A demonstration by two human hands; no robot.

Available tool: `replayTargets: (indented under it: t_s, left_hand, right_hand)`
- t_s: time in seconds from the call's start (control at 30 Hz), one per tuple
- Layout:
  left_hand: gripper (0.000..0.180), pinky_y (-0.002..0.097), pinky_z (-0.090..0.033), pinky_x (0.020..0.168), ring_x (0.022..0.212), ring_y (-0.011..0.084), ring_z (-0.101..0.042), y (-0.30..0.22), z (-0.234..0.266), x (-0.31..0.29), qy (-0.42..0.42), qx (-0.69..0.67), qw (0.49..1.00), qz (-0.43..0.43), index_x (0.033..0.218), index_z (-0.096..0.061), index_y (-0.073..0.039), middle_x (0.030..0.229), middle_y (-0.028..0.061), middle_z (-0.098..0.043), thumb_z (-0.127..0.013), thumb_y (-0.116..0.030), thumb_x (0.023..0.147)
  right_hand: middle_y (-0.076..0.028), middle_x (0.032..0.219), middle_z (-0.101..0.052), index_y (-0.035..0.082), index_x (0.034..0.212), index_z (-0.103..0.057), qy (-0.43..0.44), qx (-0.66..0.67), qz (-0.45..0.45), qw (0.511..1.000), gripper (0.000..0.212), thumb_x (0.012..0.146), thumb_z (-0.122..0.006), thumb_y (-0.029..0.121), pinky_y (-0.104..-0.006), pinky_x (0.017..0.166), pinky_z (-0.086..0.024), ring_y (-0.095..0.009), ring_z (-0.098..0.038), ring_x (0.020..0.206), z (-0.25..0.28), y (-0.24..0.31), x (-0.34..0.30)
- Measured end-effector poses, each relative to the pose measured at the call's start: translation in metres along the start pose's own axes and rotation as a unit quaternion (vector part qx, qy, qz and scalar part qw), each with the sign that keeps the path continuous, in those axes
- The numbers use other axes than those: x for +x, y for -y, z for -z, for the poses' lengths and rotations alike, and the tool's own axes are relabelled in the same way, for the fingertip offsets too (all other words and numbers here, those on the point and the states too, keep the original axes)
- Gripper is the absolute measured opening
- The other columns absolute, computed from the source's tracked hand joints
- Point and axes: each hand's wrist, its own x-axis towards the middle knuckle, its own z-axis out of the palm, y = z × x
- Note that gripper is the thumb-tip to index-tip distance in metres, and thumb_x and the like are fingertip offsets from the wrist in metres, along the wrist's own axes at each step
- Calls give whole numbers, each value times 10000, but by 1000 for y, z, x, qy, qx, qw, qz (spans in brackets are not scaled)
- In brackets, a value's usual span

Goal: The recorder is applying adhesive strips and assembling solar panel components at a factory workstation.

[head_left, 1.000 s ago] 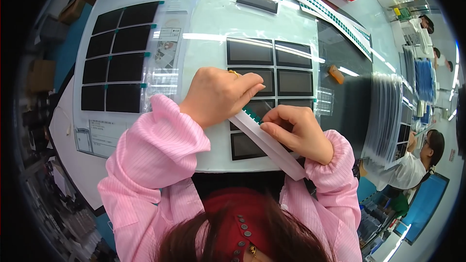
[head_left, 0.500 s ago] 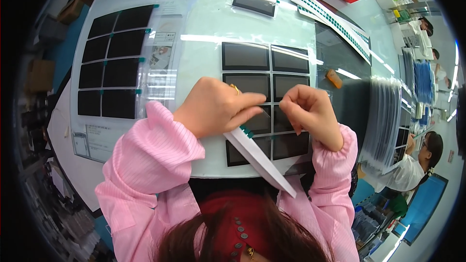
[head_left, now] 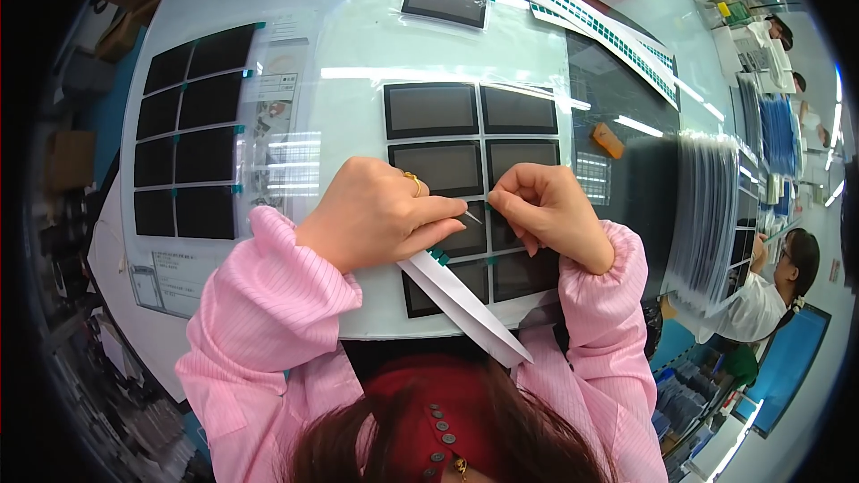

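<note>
- Near the table's lower edge, a grid of dark rectangular panels [head_left: 436,167] is laid flat in two columns, its lower rows partly covered by the hands; the straight rows probably keep the narrow seam between columns within reach.
- A folded white strip [head_left: 470,309] with green tabs [head_left: 438,257] is grasped at its upper end by the left hand [head_left: 371,215], its free end pointing to five o'clock; it is presumably held so close to keep the tabs handy.
- A thin, pale, pointed sliver [head_left: 473,217] is seen at the left fingertips; its kind cannot be told.
- The right hand [head_left: 550,206] is pinched at thumb and forefinger over the seam; whether a tab is gripped cannot be told.
- At ten o'clock, a second panel set [head_left: 206,158] is laid out, edged with green tabs.
- At twelve, two panels [head_left: 443,4] are placed.
- At one, green-marked white sheets [head_left: 599,31] are fanned, perhaps as spares.
- At two, an orange block [head_left: 608,140] is set.
</note>
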Motion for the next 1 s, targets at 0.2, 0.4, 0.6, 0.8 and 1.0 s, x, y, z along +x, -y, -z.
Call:
replayTargets:
  t_s: [0.2,0.4,0.6,0.8,1.0]
  left_hand:
    - [127,346,-430,467,482,199,-583,-2,1,0,9,4,1000,13,929,-799,-202,547,6,-569,-802,-297,844]
    - [161,333,-403,460,462,187,-542,-1,1,0,5,4,1000,5,962,-806,-199,541,-6,-550,-828,-278,823]
    - [163,336,-407,464,468,190,-545,-1,1,1,10,2,1000,9,961,-803,-197,545,-4,-552,-827,-279,822]
    - [174,335,-423,474,481,202,-561,-2,1,2,8,-11,1000,18,951,-800,-188,566,7,-582,-836,-263,798]
    - [103,355,-469,496,550,210,-639,1,2,2,19,-49,998,35,861,-759,-178,607,10,-627,-805,-255,810]
  right_hand:
    - [-4,604,-597,-28,907,-653,-12,-3,4,1000,181,1008,-650,123,-213,405,-378,-57,-527,442,-1,-1,-1]
    - [-5,603,-596,-24,897,-645,-19,-7,1,1000,183,1009,-648,121,-213,403,-383,-58,-529,442,-2,-2,-1]
    - [-5,600,-594,-20,879,-633,-29,-23,11,999,189,1007,-648,118,-214,398,-386,-59,-534,440,-4,-2,-1]
    - [-14,584,-596,-24,849,-623,-39,-52,29,997,199,986,-662,115,-219,388,-384,-63,-537,433,-7,0,0]
    - [-24,556,-587,-27,814,-610,-52,-81,32,995,174,932,-676,82,-233,371,-388,-71,-544,424,-12,5,1]
